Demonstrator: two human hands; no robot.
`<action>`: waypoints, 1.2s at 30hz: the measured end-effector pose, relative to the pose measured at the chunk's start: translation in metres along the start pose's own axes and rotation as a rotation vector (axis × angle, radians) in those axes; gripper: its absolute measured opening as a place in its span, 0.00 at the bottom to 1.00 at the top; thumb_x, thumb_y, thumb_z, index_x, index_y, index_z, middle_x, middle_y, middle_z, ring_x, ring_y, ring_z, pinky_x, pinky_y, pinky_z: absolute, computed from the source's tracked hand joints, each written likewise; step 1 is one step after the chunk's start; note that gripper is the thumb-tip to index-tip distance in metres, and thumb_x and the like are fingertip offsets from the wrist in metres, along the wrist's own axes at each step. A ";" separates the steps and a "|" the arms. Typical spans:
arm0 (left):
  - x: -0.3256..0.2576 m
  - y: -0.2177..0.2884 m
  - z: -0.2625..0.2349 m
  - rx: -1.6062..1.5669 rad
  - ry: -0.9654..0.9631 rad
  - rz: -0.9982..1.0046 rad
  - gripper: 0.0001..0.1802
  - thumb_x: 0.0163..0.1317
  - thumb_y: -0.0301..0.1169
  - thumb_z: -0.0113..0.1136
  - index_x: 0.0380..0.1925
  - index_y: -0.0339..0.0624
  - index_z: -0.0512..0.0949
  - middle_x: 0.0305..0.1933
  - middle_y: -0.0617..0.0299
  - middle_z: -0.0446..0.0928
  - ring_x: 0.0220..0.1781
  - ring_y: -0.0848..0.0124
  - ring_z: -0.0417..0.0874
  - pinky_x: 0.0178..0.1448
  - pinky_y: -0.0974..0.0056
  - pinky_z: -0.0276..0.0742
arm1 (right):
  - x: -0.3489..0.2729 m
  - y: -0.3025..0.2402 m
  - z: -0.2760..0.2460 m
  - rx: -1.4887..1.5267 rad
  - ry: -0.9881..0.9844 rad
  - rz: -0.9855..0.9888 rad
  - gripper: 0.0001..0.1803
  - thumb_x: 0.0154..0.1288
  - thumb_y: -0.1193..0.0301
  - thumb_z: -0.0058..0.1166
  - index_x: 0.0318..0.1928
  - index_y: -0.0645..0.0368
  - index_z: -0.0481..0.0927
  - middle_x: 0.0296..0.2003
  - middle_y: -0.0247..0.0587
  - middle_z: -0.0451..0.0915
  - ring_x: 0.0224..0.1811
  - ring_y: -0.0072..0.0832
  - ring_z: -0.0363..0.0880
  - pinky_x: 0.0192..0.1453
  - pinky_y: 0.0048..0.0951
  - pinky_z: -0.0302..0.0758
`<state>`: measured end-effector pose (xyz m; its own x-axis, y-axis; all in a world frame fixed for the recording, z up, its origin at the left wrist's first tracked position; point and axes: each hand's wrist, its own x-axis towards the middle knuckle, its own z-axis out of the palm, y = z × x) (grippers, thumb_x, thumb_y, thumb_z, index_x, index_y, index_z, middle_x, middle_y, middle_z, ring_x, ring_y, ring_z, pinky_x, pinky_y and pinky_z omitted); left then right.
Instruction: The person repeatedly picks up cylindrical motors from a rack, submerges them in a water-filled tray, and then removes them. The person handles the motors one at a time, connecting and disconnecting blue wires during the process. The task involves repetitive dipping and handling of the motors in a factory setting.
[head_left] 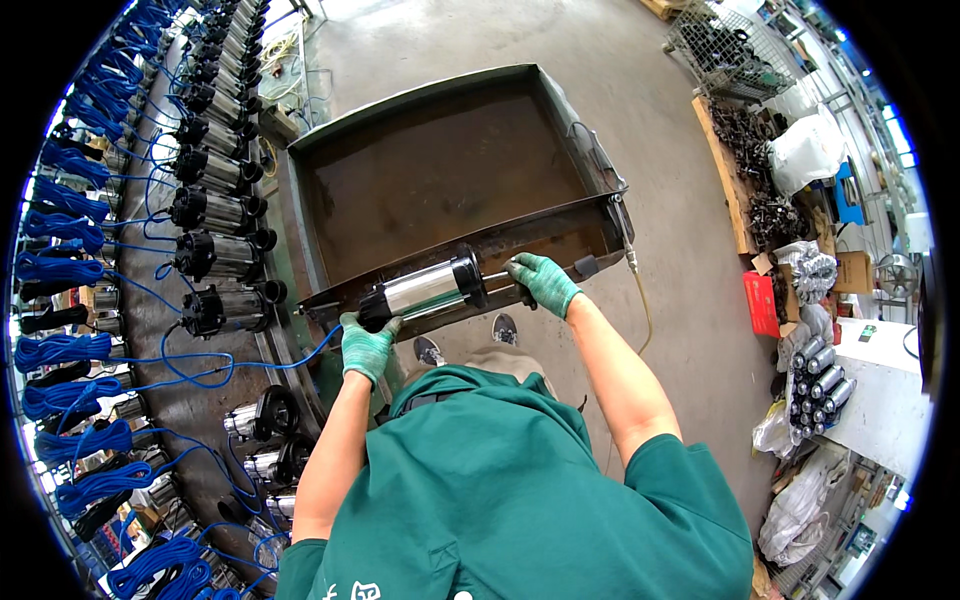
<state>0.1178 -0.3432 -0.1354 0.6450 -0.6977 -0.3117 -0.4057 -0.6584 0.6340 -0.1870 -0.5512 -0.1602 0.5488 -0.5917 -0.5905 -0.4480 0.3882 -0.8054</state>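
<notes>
A submersible pump (420, 288) with a shiny steel barrel and black ends lies across the near edge of a large water tank (300, 240). My left hand (368, 347), in a green glove, grips the pump's black left end, where a blue cable (318, 350) leads off to the left. At the other end, my right hand (543, 284), gloved the same, is closed around a thin metal rod (496, 275) by the pump's black right end. The fingertips of my right hand are partly hidden, and so is the rod's far end.
Brownish water (440, 170) fills the tank. Along the left, a long bench (165, 375) carries a row of similar pumps (225, 208) with coiled blue cables (65, 350). A thin hose (645, 300) hangs from the tank's right corner. Pallets of parts (725, 175) and a red box (763, 303) stand at right.
</notes>
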 end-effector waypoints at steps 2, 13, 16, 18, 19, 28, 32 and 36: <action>0.003 -0.002 0.001 0.010 -0.015 0.009 0.43 0.56 0.42 0.85 0.58 0.30 0.67 0.48 0.45 0.84 0.48 0.57 0.84 0.58 0.56 0.81 | 0.013 0.019 0.003 -0.407 0.175 -0.190 0.22 0.83 0.56 0.46 0.55 0.63 0.83 0.37 0.53 0.86 0.39 0.49 0.86 0.44 0.45 0.82; 0.008 -0.010 0.002 0.019 -0.029 0.037 0.45 0.55 0.44 0.85 0.60 0.30 0.66 0.48 0.42 0.84 0.49 0.52 0.86 0.58 0.54 0.81 | 0.038 0.042 0.011 -0.079 0.260 -0.135 0.17 0.84 0.58 0.48 0.55 0.57 0.81 0.29 0.36 0.82 0.27 0.28 0.79 0.34 0.32 0.77; 0.010 -0.020 0.003 0.035 -0.017 0.038 0.45 0.55 0.44 0.85 0.60 0.29 0.66 0.48 0.41 0.84 0.48 0.52 0.86 0.57 0.54 0.82 | 0.010 -0.003 -0.001 0.123 0.008 0.085 0.14 0.83 0.57 0.52 0.51 0.55 0.79 0.31 0.37 0.83 0.24 0.26 0.79 0.30 0.30 0.78; 0.010 -0.017 0.004 0.084 -0.007 0.041 0.46 0.55 0.45 0.85 0.60 0.29 0.66 0.48 0.40 0.84 0.48 0.52 0.86 0.57 0.54 0.81 | 0.005 0.001 -0.015 0.237 -0.141 0.115 0.17 0.82 0.58 0.53 0.52 0.60 0.78 0.34 0.43 0.84 0.30 0.32 0.86 0.35 0.34 0.84; 0.010 -0.019 0.004 0.060 -0.014 0.044 0.46 0.55 0.45 0.85 0.60 0.29 0.66 0.48 0.39 0.84 0.48 0.52 0.85 0.57 0.54 0.81 | 0.001 -0.003 -0.018 0.292 -0.220 0.132 0.19 0.82 0.58 0.54 0.53 0.63 0.78 0.36 0.47 0.85 0.34 0.36 0.89 0.37 0.36 0.87; 0.010 -0.017 0.002 0.060 -0.030 0.036 0.47 0.56 0.46 0.84 0.62 0.27 0.65 0.49 0.37 0.83 0.48 0.51 0.85 0.58 0.53 0.81 | 0.013 0.003 -0.014 -0.009 -0.067 0.063 0.28 0.81 0.44 0.53 0.44 0.60 0.81 0.20 0.33 0.75 0.18 0.24 0.74 0.23 0.29 0.70; 0.009 -0.014 0.001 0.059 -0.041 0.010 0.48 0.55 0.46 0.84 0.63 0.27 0.65 0.50 0.37 0.83 0.50 0.51 0.85 0.59 0.53 0.81 | 0.015 -0.003 0.001 0.261 -0.013 0.145 0.22 0.83 0.51 0.49 0.55 0.56 0.84 0.18 0.27 0.67 0.15 0.18 0.62 0.20 0.26 0.62; 0.010 -0.021 0.003 0.048 -0.026 0.019 0.50 0.54 0.48 0.85 0.63 0.26 0.66 0.53 0.36 0.84 0.53 0.49 0.86 0.61 0.53 0.80 | 0.008 0.001 0.004 0.538 -0.055 0.076 0.19 0.86 0.58 0.46 0.68 0.48 0.77 0.23 0.22 0.65 0.18 0.13 0.58 0.19 0.20 0.56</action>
<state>0.1307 -0.3376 -0.1542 0.6204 -0.7169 -0.3182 -0.4491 -0.6573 0.6052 -0.1806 -0.5531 -0.1658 0.5714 -0.5158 -0.6383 -0.0710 0.7438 -0.6646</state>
